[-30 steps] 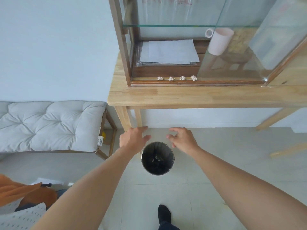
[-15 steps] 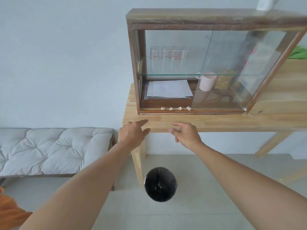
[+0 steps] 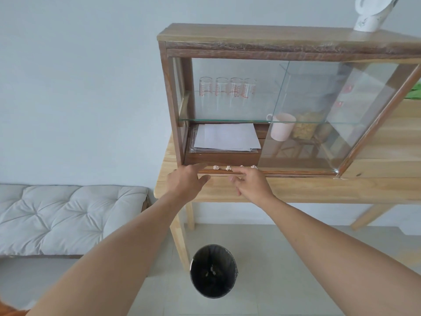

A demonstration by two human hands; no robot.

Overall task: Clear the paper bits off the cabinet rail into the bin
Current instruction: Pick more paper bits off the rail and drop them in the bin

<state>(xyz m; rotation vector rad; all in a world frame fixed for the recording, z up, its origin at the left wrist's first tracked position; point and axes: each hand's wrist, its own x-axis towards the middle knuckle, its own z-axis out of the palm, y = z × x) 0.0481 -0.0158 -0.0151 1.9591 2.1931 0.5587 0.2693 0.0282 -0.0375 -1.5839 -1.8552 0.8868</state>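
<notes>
Several small crumpled paper bits (image 3: 216,167) lie in a row on the bottom rail (image 3: 296,172) of a wooden glass-door cabinet (image 3: 273,39). My left hand (image 3: 185,179) reaches to the rail's left end, fingers apart and holding nothing. My right hand (image 3: 251,182) is just below the paper bits with its fingers stretched toward them, partly covering one; it holds nothing. A black-lined bin (image 3: 213,271) with a few scraps inside stands on the floor below, beside the table leg.
The cabinet stands on a light wooden table (image 3: 319,190). Its left glass door is slid open; inside are paper sheets (image 3: 226,137), a pink mug (image 3: 282,126) and glasses (image 3: 227,90). A cushioned bench (image 3: 68,217) sits at the left. A white object (image 3: 370,14) stands on top.
Both hands rose from above the bin, past the table edge, to the cabinet rail. The view tilted upward, so the bin now sits lower in the frame.
</notes>
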